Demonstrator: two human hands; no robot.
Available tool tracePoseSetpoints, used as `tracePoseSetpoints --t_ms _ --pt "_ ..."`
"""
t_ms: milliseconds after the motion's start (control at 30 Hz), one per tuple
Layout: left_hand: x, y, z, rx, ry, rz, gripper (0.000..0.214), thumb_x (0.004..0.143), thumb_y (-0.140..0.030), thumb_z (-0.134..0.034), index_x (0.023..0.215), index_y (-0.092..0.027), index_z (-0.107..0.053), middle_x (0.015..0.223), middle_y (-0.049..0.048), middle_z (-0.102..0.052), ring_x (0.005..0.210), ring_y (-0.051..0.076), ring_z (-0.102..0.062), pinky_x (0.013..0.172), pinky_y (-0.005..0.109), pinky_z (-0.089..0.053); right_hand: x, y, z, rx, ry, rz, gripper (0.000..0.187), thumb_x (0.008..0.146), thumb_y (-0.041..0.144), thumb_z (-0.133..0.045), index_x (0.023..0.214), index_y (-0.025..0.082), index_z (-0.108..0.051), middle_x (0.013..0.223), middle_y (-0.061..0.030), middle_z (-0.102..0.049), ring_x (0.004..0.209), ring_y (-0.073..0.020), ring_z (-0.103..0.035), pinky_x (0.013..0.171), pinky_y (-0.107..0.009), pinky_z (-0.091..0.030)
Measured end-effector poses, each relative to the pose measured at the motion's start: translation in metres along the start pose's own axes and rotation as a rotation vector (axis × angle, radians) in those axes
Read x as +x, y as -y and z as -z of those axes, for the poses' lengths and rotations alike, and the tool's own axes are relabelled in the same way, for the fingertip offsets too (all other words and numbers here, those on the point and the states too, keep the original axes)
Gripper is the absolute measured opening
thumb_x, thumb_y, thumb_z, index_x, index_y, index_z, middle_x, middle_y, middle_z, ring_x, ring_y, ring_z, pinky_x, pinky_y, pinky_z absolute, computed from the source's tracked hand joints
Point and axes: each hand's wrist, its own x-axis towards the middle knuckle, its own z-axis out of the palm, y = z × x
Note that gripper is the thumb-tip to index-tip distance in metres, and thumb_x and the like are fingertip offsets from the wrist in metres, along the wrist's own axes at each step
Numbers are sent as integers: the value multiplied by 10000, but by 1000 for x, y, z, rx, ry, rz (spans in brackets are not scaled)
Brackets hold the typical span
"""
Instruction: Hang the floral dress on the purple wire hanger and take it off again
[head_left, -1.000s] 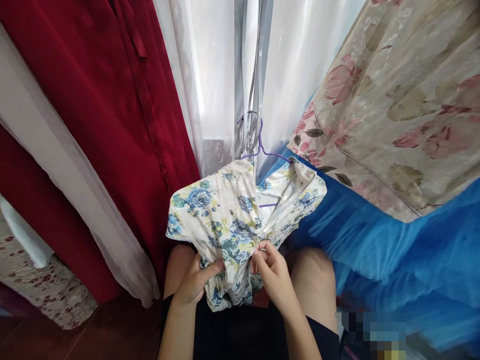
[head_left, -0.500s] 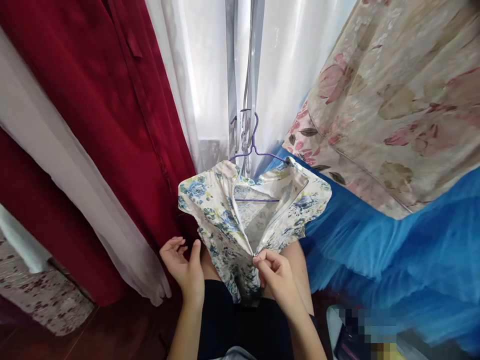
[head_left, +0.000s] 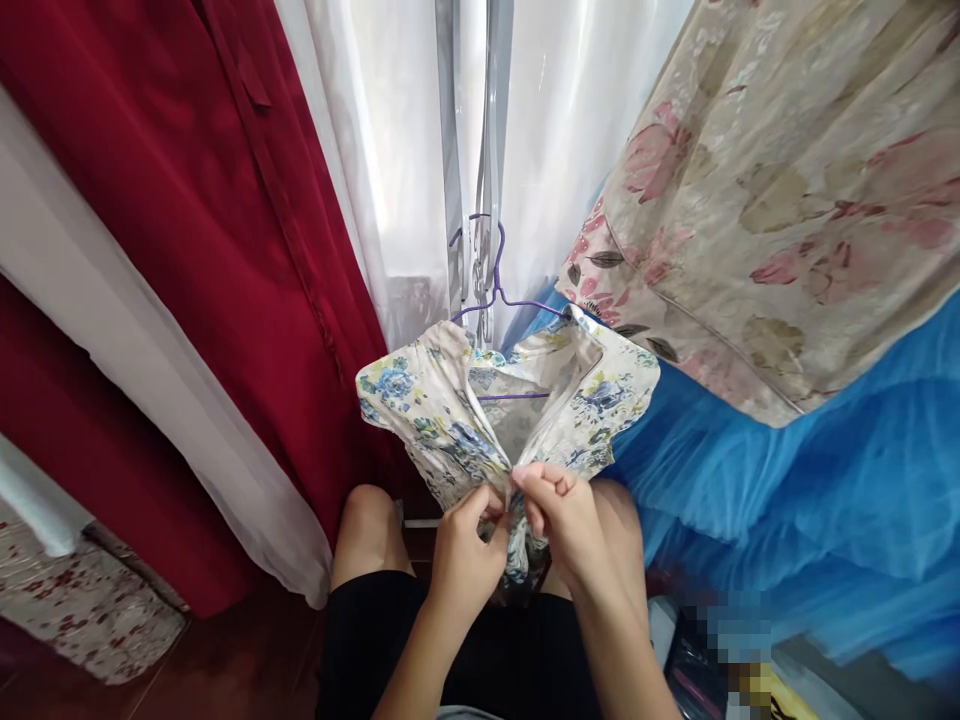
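Floral garment (head_left: 457, 435), one, white with blue and yellow print: on a purple hanger (head_left: 499, 291), centre, its front open in a V. Far left: red cloth (head_left: 172, 200), draped. Centre: my left grip (head_left: 469, 545), thumb and fingers closed on the garment just below the V; beside it my right grip (head_left: 564, 512), pinching the V's lowest point. Right: blue tulle (head_left: 739, 480) beneath pale flowered cloth (head_left: 757, 250).
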Motion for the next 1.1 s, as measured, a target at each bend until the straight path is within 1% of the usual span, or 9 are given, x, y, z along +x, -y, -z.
tracePoseSetpoints --t_ms 267,433,500,633,700,833,933,1033,1100 --pt "20 -13 14 498 255 -2 141 764 -63 -605 750 -203 -605 720 47 -648 703 224 -621 630 291 -319 71 89 -39 -60 11 282 342 754 366 -758 520 197 -574 390 41 -502 341 -75 -348 363 -233 -246" --pt "30 -10 25 557 358 -70 136 777 -57 -621 777 -191 -647 776 76 -677 758 254 -641 658 306 -357 79 97 -46 -52 33 335 277 783 367 -734 611 193 -605 431 34 -560 359 -85 -404 390 -226 -302" --pt "41 -17 41 376 264 -124 82 834 -124 -636 821 -202 -656 803 57 -688 781 235 -648 695 300 -409 76 90 -43 -36 51 327 236 806 382 -725 694 200 -625 450 37 -583 380 -99 -438 414 -225 -329" --pt "82 -55 77 88 -147 -380 238 964 -240 -579 1196 -232 -631 942 36 -691 894 196 -652 847 297 -473 67 81 -37 -38 75 358 245 833 380 -711 696 204 -610 459 38 -583 404 -99 -446 445 -225 -335" --pt "104 -75 86 120 -147 -515 321 1000 -248 -545 1318 -243 -585 940 25 -675 866 176 -633 844 298 -477 62 83 -35 -43 99 368 248 845 384 -704 703 206 -607 474 39 -583 413 -96 -448 453 -227 -335" --pt "129 -98 81 266 -123 -723 158 1023 -239 -524 965 -190 -662 902 31 -650 848 161 -598 803 285 -469 65 86 -30 -49 104 398 276 840 420 -715 714 217 -577 471 70 -507 418 -89 -405 460 -233 -314" --pt "134 -109 80 254 -272 -785 188 1023 -247 -537 885 -175 -643 855 24 -639 828 147 -592 790 269 -467 74 77 -26 -107 79 427 297 797 411 -738 690 220 -538 458 97 -415 415 -75 -321 450 -234 -239" --pt "143 -107 104 114 -487 -715 204 1016 -302 -561 894 -169 -655 844 17 -640 821 135 -600 776 245 -471 77 60 -23 -199 77 376 297 804 374 -706 656 221 -498 453 111 -344 415 -63 -227 453 -242 -141" --pt "156 -89 130 -36 -589 -597 223 989 -348 -607 875 -165 -660 818 11 -636 795 129 -604 754 228 -478 71 49 -21 -225 89 318 285 817 357 -680 652 223 -491 454 112 -326 419 -65 -204 457 -249 -124"
